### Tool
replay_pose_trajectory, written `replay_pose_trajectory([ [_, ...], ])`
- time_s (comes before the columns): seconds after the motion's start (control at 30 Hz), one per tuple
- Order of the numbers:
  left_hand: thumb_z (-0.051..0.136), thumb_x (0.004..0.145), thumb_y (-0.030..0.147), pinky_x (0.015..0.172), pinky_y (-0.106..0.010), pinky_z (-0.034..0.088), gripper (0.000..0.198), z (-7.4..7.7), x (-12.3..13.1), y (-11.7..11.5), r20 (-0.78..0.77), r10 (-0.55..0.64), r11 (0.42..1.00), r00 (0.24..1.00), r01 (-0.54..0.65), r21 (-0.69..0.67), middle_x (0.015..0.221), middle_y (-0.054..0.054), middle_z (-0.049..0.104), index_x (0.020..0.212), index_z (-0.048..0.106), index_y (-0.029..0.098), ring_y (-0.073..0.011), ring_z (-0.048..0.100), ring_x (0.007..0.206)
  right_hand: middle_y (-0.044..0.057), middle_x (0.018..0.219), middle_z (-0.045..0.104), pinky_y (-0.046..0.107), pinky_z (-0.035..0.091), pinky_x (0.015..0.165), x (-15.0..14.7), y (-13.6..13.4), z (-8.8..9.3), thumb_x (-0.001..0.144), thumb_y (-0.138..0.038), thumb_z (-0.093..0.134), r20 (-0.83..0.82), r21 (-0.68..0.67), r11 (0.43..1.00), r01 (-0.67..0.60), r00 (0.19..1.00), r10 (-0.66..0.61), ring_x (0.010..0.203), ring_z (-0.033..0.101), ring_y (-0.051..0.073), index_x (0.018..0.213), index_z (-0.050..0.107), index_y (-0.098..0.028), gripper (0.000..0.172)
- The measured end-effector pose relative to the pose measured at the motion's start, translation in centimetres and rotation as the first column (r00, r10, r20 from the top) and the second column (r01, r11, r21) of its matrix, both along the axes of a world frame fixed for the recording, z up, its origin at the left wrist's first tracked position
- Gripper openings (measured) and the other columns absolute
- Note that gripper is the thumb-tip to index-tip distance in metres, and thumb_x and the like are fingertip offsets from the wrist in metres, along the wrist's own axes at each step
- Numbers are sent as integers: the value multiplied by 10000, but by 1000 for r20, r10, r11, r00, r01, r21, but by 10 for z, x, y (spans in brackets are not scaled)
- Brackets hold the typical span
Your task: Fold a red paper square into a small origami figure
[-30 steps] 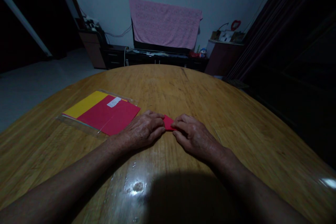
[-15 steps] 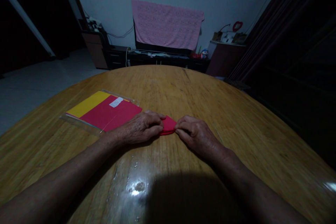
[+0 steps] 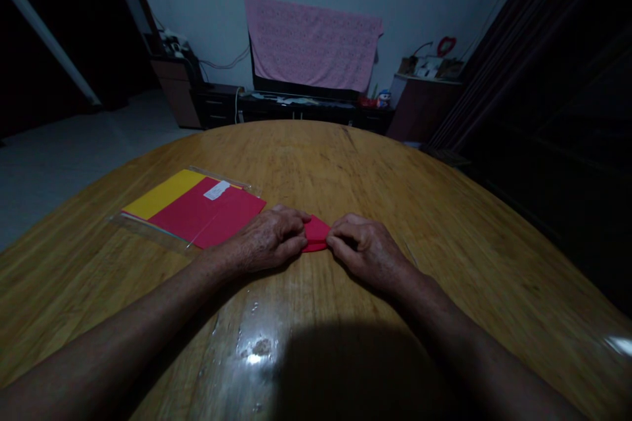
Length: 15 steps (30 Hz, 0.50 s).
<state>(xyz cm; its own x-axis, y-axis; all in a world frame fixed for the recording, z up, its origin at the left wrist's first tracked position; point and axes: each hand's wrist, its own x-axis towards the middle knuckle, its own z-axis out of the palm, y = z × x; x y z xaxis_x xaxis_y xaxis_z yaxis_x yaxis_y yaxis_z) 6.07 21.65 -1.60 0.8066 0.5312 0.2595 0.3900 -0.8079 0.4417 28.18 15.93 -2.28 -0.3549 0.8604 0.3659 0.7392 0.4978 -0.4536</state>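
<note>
Pinching red paper (coloured sheets in sleeve).

Your left hand and right hand are bare, with broad backs, thick fingers and creased knuckles. Your left forearm and right forearm are bare skin from wrist to frame edge. Dim light hides finer detail.

L hand & R hand palms down, each in pinched grip, nearly touching, forearms angled inward.
</note>
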Motion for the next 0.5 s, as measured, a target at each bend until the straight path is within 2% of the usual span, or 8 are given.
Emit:
replay_pose_trajectory([
  [0.17, 476, 912, 239, 889, -413, 484, 213, -1, 2, -1, -1, 34, 999, 999, -34, 21, 1026, -111, 698, 760, 608, 169, -253, 606, 1102, 51, 845, 648, 306, 457, 713, -6, -2, 3, 917, -203, 520, 21, 25, 1000, 18, 1000, -19, 790, 594, 168, 872, 687, -192, 173],
  [0.3, 494, 906, 260, 902, -413, 485, 213, -1, 2, -1, 11, 44, 999, 999, -45, 14, 1025, -103, 701, 752, 612, 171, -253, 612, 1096, 50, 905, 651, 320, 451, 768, -10, 0, 1, 918, -230, 543, 73, 50, 998, -30, 997, 26, 842, 587, 171, 939, 696, -204, 157],
  [0.43, 450, 929, 234, 960, -395, 467, 267, 4, -3, 2, 2, -14, 996, 1000, 15, -93, 974, -89, 719, 769, 655, 174, -238, 573, 1185, 48, 886, 639, 339, 438, 799, -13, 3, -4, 936, -252, 533, 150, 64, 996, -55, 988, 45, 858, 569, 177, 865, 701, -205, 189],
  [0.5, 432, 934, 218, 985, -385, 461, 279, 5, -8, 6, 16, -35, 986, 999, 37, -160, 1064, -82, 711, 823, 686, 181, -221, 564, 1203, 54, 873, 631, 341, 438, 791, -13, 4, -5, 940, -250, 525, 168, 65, 997, -46, 985, 35, 850, 563, 181, 850, 700, -198, 204],
])
